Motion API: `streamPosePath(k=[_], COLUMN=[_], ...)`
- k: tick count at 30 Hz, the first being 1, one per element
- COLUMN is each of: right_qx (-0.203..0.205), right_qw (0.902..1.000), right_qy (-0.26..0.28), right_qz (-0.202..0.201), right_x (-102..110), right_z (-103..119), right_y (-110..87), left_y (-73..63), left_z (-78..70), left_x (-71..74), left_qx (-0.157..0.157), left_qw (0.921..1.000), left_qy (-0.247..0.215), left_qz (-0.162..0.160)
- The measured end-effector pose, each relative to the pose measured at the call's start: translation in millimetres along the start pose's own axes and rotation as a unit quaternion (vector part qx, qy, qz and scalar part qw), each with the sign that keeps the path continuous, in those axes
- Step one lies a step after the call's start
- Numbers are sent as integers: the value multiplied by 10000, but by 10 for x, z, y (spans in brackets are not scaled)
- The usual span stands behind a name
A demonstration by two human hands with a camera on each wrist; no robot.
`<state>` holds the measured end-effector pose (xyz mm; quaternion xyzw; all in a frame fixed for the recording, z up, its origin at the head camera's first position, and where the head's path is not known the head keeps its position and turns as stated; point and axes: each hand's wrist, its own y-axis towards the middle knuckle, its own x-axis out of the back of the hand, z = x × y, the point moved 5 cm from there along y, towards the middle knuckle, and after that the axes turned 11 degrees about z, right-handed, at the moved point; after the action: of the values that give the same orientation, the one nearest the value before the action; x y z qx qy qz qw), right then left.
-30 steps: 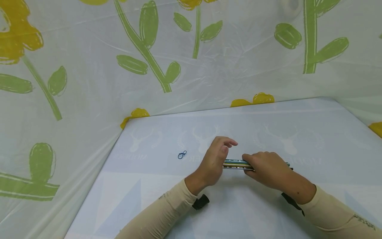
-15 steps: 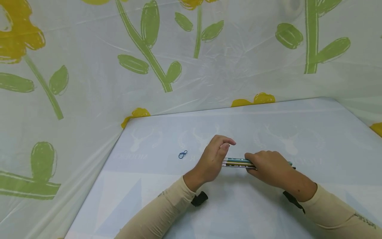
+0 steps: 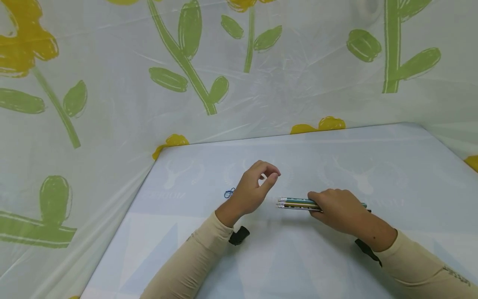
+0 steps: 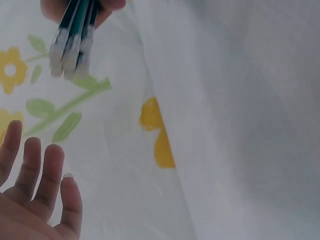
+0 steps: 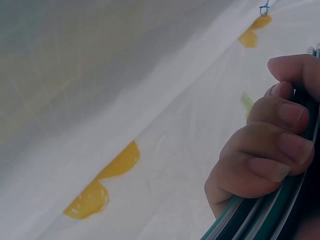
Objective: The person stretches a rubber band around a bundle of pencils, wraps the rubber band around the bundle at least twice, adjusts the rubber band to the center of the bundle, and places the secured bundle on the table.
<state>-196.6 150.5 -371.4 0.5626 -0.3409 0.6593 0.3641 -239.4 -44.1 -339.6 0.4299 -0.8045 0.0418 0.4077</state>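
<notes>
My right hand (image 3: 337, 209) grips a bundle of pencils (image 3: 295, 203) over the table, fingers wrapped round them in the right wrist view. Their eraser ends point left, and the far ends poke out past the hand. In the left wrist view the white erasers (image 4: 70, 60) stand fairly even in a cluster. My left hand (image 3: 250, 189) holds nothing; its fingers are loosely bent, apart from the pencils. Just behind its wrist lies a thin blue looped band (image 3: 228, 193), partly covered by that hand in the head view.
The pale table (image 3: 298, 257) has faint deer prints and blue triangles. A white sheet (image 3: 280, 95) with green stems and yellow flowers hangs behind and to the left. Black straps (image 3: 239, 236) sit at both wrists.
My left hand has drawn back left from the pencils' eraser ends, uncovering them and now overlapping the blue band. The right hand keeps its grip with little movement.
</notes>
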Motion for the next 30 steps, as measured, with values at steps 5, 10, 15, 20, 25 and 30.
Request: streamPosePath(k=[5, 10, 15, 20, 25, 30], right_qx=[7, 8, 57, 64, 52, 58], right_qw=[10000, 10000, 10000, 10000, 9999, 9998], right_qy=[-23, -32, 2, 30, -11, -60], right_qz=[41, 66, 39, 48, 137, 166], right_x=[-20, -31, -33, -27, -27, -37], right_z=[2, 1, -11, -9, 9, 4], right_y=[-4, -5, 7, 3, 0, -9], left_y=[-12, -68, -181, -314, -420, -470], left_z=[72, 179, 335, 504, 608, 696], left_x=[157, 295, 369, 434, 502, 523], left_qx=[144, 425, 646, 1040, 1530, 1811], left_qw=[9998, 9985, 9965, 9920, 9815, 9680], left_qy=[104, 258, 477, 694, 1150, 1739], left_qz=[-79, -230, -212, -145, -63, 2])
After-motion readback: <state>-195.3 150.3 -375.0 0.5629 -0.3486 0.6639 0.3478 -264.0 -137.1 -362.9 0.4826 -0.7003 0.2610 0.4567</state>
